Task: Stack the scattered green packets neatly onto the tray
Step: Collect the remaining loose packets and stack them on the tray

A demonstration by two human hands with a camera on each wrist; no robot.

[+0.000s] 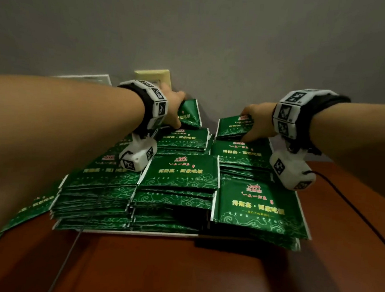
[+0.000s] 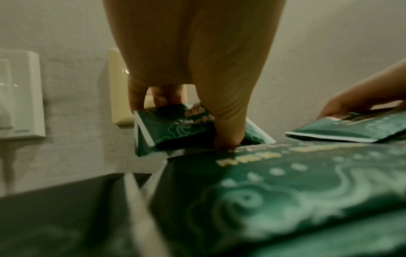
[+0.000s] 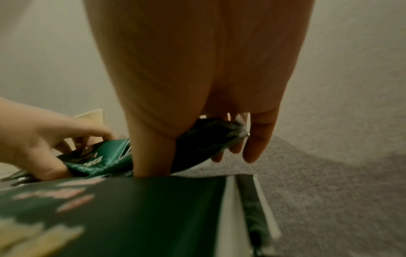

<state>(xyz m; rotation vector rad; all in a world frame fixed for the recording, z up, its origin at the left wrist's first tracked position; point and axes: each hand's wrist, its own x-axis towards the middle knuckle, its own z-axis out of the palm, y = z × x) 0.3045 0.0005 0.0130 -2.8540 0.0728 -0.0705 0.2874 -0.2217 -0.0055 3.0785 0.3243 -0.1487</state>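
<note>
Several stacks of green packets (image 1: 180,174) cover a white tray (image 1: 152,233) on the brown table. At the far left of the stacks my left hand (image 1: 173,108) grips a tilted green packet (image 1: 189,115), thumb in front and fingers behind; the left wrist view shows that packet (image 2: 175,130) pinched against the wall side. At the far right my right hand (image 1: 255,125) holds another green packet (image 1: 233,127) just above the back stack, thumb on top and fingers beneath. In the right wrist view this packet (image 3: 204,139) lies between thumb and fingers.
A grey wall rises right behind the stacks, with a cream wall plate (image 1: 153,76) and a white plate (image 1: 86,78) on it. More green packets (image 1: 30,206) lie loose on the table at the left. A black cable (image 1: 354,209) runs along the right.
</note>
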